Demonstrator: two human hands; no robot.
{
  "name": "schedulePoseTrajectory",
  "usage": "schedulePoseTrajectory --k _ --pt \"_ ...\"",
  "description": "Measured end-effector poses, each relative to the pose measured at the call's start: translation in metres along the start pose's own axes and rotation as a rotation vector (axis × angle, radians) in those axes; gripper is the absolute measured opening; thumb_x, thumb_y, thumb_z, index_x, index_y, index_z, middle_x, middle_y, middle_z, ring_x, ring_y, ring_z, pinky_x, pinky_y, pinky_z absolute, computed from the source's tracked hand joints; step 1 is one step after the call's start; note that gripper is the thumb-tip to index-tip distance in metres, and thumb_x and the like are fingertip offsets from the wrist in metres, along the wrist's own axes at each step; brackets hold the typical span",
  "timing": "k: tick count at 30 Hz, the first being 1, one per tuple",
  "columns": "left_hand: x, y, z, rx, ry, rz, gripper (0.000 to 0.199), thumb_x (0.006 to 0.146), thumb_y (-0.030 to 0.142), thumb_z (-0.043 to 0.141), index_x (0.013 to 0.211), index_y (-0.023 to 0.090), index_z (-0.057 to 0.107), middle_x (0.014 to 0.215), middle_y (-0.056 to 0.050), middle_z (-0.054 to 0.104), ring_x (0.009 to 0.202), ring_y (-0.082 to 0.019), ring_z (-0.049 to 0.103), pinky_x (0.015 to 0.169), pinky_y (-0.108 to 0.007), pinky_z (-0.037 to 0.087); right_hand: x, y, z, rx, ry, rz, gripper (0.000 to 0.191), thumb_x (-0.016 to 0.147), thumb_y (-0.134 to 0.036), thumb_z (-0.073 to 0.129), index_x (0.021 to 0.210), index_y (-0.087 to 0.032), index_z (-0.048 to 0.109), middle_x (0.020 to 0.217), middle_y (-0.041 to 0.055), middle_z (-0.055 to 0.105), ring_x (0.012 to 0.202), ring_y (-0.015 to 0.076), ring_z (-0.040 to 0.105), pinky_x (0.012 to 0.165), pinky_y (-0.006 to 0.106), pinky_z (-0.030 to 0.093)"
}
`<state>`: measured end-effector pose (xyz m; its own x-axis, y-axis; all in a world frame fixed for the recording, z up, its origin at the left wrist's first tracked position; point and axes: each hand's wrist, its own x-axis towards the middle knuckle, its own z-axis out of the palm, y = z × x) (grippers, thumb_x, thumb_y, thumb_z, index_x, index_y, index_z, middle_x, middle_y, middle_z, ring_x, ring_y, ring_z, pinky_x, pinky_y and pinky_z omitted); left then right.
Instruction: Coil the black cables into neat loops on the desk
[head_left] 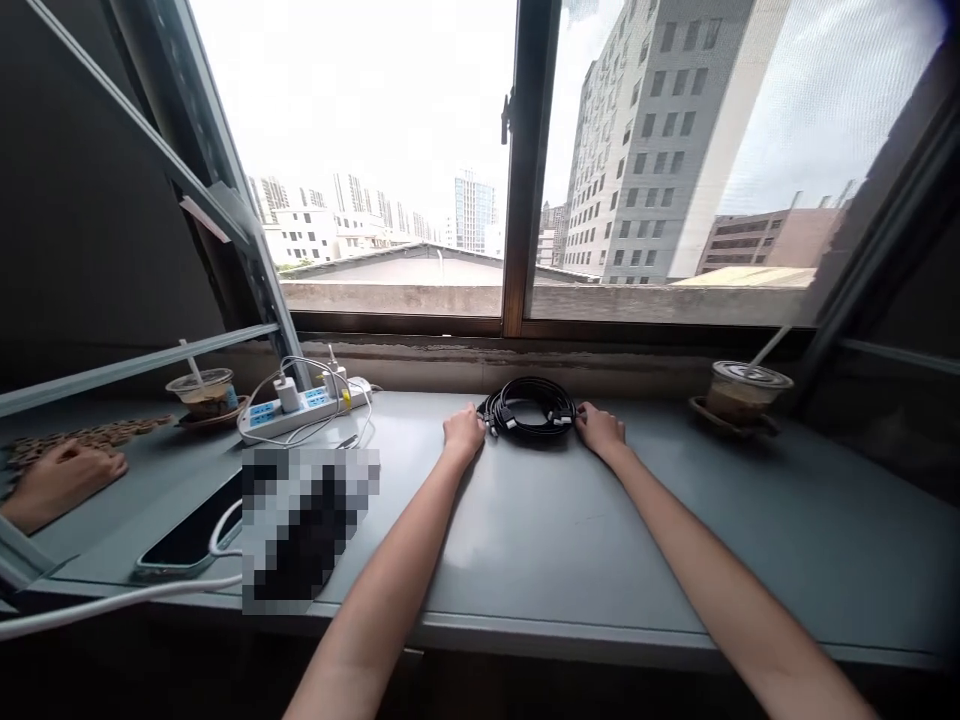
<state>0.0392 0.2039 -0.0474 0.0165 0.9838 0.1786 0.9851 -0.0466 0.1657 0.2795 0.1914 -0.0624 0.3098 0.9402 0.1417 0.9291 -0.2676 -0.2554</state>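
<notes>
Left hand (465,432) and right hand (601,430) rest low on the desk (525,540), one at each side of a coil of black cables (534,426). Fingers on both are curled inward at the coil's edges; whether either actually grasps a cable cannot be told from this view. The coil lies flat near the back of the desk, its connectors showing at the front. Both forearms reach forward from the bottom of the view, angled toward each other, wrists close to the surface. The desk is smooth, grey-blue and lightly reflective (a faint scratch shows right of centre). Left of the hands, a white power strip (306,414) carries plugged-in chargers and looping white cords. In front of it are a dark-screened phone (196,532), a thick white cable (112,603) and a black object (311,535), pixelated beyond identification. Farther left, another person's hand (71,472) rests by small brown pieces (112,432), beyond a metal frame (217,215). One lidded drink cup (206,396) with a straw stands on a brown saucer at the left; a second cup (739,396) stands likewise at the right. Behind the desk, a wide window (525,200) shows a low roof, a tall grey building and pale sky; the side walls are dark.
</notes>
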Motion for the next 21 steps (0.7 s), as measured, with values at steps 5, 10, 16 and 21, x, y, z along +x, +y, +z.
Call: schedulePoseTrajectory --k 5,10,16,21 --pt "0.005 0.000 -0.001 -0.017 0.018 0.009 0.032 0.084 0.017 0.033 0.107 0.013 0.055 0.102 -0.016 0.066 0.097 -0.028 0.062 0.074 -0.035 0.045 0.002 -0.001 -0.001 0.007 0.040 0.011 0.031 0.090 -0.029 0.037 0.116 -0.021 0.051 0.103 0.0102 0.065 0.098 0.0253 0.059 0.078 0.033 0.040" --pt "0.006 0.000 -0.001 -0.066 0.062 -0.014 0.027 0.081 0.019 0.038 0.099 0.014 0.058 0.093 -0.015 0.067 0.089 -0.030 0.063 0.070 -0.036 0.046 0.002 -0.002 -0.003 0.019 0.053 0.003 0.032 0.090 -0.030 0.037 0.117 -0.022 0.051 0.101 0.0094 0.065 0.097 0.0238 0.060 0.078 0.032 0.040" --pt "0.001 0.009 -0.008 -0.178 0.362 -0.094 0.035 0.087 0.025 0.031 0.114 0.010 0.046 0.107 -0.018 0.059 0.106 -0.028 0.053 0.082 -0.037 0.043 0.002 -0.002 -0.004 0.024 0.058 -0.011 0.032 0.090 -0.029 0.037 0.117 -0.024 0.052 0.101 0.0085 0.065 0.097 0.0228 0.060 0.077 0.031 0.040" --pt "-0.005 0.022 -0.009 -0.301 0.629 0.354 0.025 0.085 0.024 0.036 0.103 0.015 0.051 0.111 -0.013 0.054 0.108 -0.025 0.049 0.091 -0.037 0.037 0.003 -0.001 -0.002 0.024 0.057 -0.022 0.032 0.091 -0.030 0.036 0.116 -0.025 0.054 0.101 0.0078 0.066 0.096 0.0235 0.060 0.077 0.031 0.041"
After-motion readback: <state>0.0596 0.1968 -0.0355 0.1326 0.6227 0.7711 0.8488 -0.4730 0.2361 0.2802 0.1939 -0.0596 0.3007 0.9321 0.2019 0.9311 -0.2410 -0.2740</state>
